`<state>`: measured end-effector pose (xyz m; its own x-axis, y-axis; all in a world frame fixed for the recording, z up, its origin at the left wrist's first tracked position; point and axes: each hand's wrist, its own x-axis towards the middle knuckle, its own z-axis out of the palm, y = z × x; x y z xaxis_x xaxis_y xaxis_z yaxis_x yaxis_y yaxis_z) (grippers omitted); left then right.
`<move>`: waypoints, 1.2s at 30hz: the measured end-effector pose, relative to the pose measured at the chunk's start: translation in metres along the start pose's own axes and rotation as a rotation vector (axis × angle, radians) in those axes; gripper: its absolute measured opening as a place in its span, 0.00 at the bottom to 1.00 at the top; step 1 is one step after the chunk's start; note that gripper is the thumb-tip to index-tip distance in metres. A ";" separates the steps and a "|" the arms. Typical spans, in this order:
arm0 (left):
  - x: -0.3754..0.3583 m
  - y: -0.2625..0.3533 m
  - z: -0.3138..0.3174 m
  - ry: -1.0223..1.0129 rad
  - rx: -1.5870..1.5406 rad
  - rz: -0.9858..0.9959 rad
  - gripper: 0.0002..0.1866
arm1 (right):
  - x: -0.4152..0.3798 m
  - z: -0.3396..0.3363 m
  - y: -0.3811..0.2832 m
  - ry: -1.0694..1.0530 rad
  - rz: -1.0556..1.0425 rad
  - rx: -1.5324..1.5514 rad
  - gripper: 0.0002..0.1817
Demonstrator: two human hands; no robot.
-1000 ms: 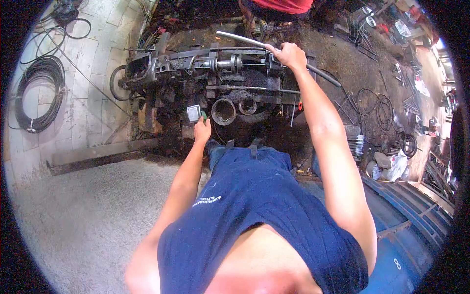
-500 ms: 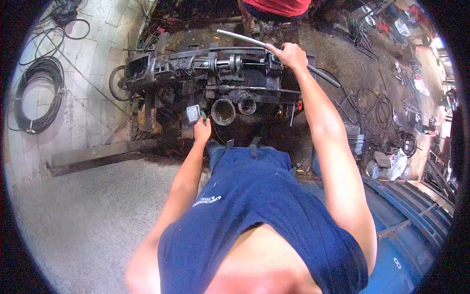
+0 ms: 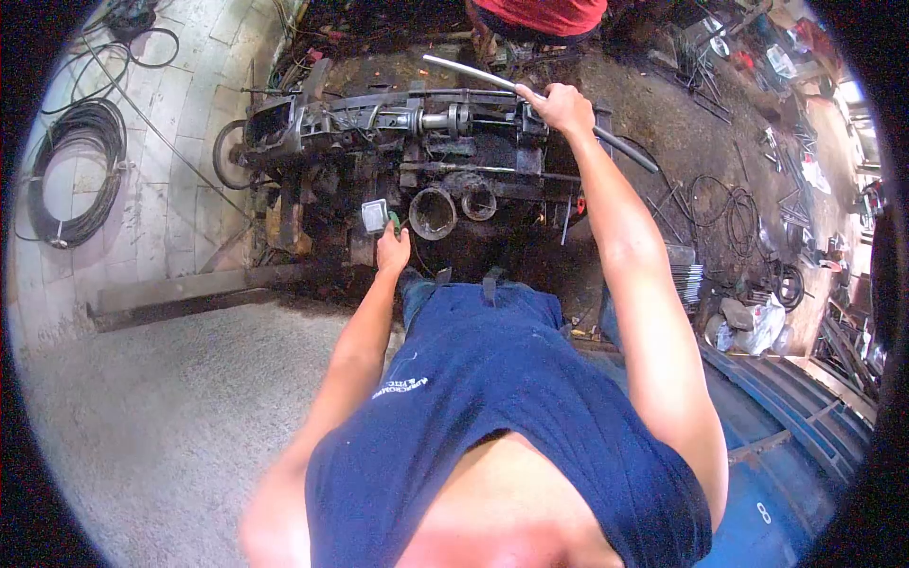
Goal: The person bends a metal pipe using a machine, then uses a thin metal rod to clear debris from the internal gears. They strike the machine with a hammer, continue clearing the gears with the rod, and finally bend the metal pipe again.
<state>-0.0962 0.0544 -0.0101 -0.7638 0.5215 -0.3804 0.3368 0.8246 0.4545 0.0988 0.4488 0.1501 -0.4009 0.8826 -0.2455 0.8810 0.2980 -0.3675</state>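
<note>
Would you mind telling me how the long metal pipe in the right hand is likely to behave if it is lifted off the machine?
The pipe looks like rigid bare metal, so it probably stays straight rather than sagging. It extends far on both sides of the right hand, so it may feel unwieldy and want to swing. Its round, smooth surface suggests it could roll if laid on the dark machine.

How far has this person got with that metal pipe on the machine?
Done: the metal pipe is laid across the dark machine. In hand: the right hand has a closed grip on the pipe, while the left hand touches a small switch box with a green button. Left: the visible length of pipe looks straight and uncut.
</note>
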 end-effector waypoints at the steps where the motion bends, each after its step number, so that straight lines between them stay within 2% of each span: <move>1: 0.000 -0.001 0.002 0.001 -0.001 0.000 0.29 | 0.000 0.000 0.001 -0.006 0.015 0.013 0.50; 10: 0.000 0.002 0.002 0.007 -0.005 -0.002 0.29 | 0.000 -0.002 0.002 0.015 -0.010 -0.016 0.51; 15: 0.005 -0.004 0.007 0.096 0.056 0.104 0.28 | 0.001 0.001 -0.003 0.019 -0.029 -0.031 0.50; 27: -0.006 0.012 -0.007 0.044 0.023 0.028 0.28 | 0.005 0.003 0.004 0.009 -0.013 -0.006 0.50; 36: 0.011 -0.015 0.013 0.121 0.021 0.113 0.27 | 0.006 0.005 -0.003 0.011 -0.014 -0.025 0.51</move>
<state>-0.1025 0.0506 -0.0315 -0.7807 0.5820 -0.2274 0.4347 0.7673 0.4715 0.0927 0.4518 0.1452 -0.4103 0.8824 -0.2303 0.8815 0.3190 -0.3483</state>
